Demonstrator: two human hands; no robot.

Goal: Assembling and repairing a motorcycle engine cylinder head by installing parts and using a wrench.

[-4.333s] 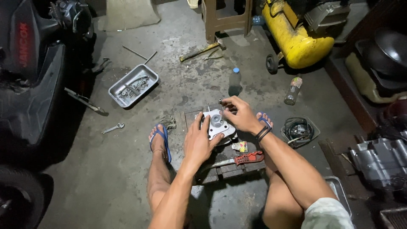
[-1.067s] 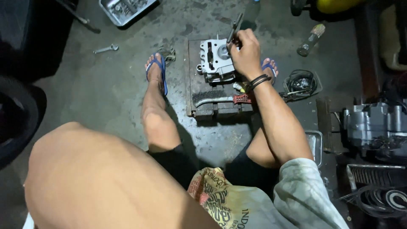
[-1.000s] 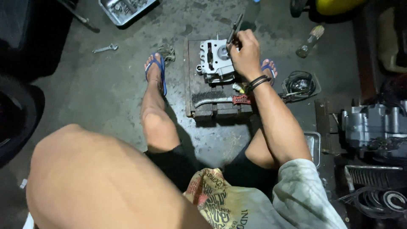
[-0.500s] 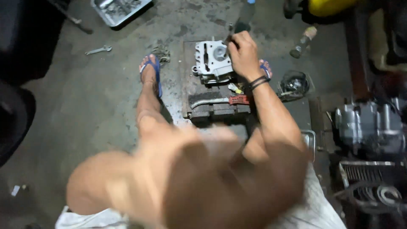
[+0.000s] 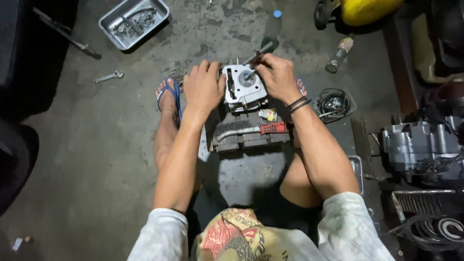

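Note:
A silver engine cylinder head (image 5: 244,88) stands on a dark wooden block (image 5: 249,137) on the floor between my feet. My left hand (image 5: 203,89) presses flat against its left side, steadying it. My right hand (image 5: 276,77) is closed on a thin dark tool (image 5: 257,50) whose tip meets the round opening on top of the head. A red-handled tool (image 5: 261,129) lies on the block in front of the head.
A grey metal tray (image 5: 133,21) of small parts sits far left, a wrench (image 5: 108,76) near it. A dark bottle (image 5: 270,31) and a small bottle (image 5: 338,53) stand beyond. An engine block (image 5: 420,150) is at right, a yellow tank (image 5: 367,9) far right.
My left arm, which filled the near view a second ago, has swung forward, and its hand now rests on the cylinder head. The right hand stays on the tool.

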